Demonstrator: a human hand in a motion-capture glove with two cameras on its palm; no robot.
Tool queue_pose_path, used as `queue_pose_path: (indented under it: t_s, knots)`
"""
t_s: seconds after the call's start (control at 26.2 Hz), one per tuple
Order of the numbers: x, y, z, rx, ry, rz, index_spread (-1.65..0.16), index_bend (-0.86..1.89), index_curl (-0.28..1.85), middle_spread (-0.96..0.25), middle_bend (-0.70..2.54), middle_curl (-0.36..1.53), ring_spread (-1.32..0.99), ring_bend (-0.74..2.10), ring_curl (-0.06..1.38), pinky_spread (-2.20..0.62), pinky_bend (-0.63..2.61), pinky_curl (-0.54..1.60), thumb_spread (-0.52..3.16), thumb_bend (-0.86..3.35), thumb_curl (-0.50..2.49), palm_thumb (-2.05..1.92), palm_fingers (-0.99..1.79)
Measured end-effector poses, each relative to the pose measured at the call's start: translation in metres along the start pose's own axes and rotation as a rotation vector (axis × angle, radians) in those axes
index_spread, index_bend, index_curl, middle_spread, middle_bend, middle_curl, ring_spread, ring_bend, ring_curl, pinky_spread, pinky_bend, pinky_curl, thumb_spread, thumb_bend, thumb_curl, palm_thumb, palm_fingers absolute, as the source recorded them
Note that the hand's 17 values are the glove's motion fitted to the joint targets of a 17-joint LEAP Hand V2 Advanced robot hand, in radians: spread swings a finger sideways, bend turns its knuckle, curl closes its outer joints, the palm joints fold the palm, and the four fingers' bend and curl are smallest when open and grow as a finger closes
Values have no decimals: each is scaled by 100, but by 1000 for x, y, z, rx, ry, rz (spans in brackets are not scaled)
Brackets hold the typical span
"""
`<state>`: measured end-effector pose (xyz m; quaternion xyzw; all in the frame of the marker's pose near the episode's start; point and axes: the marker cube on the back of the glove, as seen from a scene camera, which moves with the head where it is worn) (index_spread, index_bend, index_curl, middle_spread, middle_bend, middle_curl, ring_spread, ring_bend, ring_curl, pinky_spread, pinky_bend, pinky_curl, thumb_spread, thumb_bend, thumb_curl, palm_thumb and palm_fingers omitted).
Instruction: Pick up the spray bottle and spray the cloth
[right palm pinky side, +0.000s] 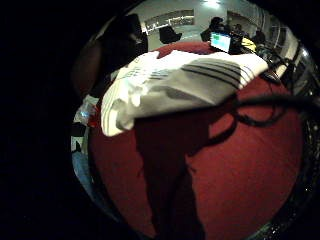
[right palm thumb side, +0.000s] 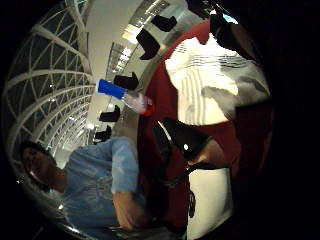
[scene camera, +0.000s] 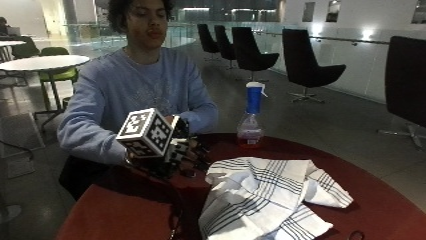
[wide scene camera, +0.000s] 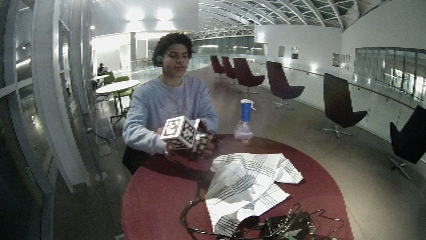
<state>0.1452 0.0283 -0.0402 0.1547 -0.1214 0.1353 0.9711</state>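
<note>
Right grip (scene camera: 183, 155), black-gloved, is seen in the outside view raised just above the red bench (scene camera: 133, 210), near its edge in front of the person. Its fingers are loosely curled and nothing is held in them; the bare hand is tucked close against it. A white striped cloth (scene camera: 266, 197) is spread crumpled on the bench just beside the grip. A spray bottle (scene camera: 251, 120) with a blue neck and pinkish liquid is stood upright farther back on the bench, apart from both grip and cloth.

From the wide outside view, the same layout is shown: grip (wide scene camera: 200, 142) near the person's chest, cloth (wide scene camera: 249, 185) in the middle of the bench (wide scene camera: 160, 200), bottle (wide scene camera: 243, 122) behind it.

On the thumb side palm view, two gloved fingers (right palm thumb side: 187, 137) are seen over the red surface, with the cloth (right palm thumb side: 210, 85) and bottle (right palm thumb side: 125, 97) beyond.

On the little finger side palm view, the cloth (right palm pinky side: 175, 80) is seen lying on the bench (right palm pinky side: 250, 170), crossed by shadow.
</note>
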Motion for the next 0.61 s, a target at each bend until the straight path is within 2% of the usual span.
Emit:
queue_pose_path:
  t_s: [0.27, 0.61]
  knots:
    - [49, 28, -24, 31, 125, 52, -31, 21, 36, -4, 28, 41, 0, 33, 33, 22, 13, 28, 103, -2, 35, 61, 70]
    - [62, 39, -32, -11, 243, 44, -30, 21, 39, -4, 27, 41, 0, 30, 32, 22, 13, 25, 107, -2, 35, 64, 70]
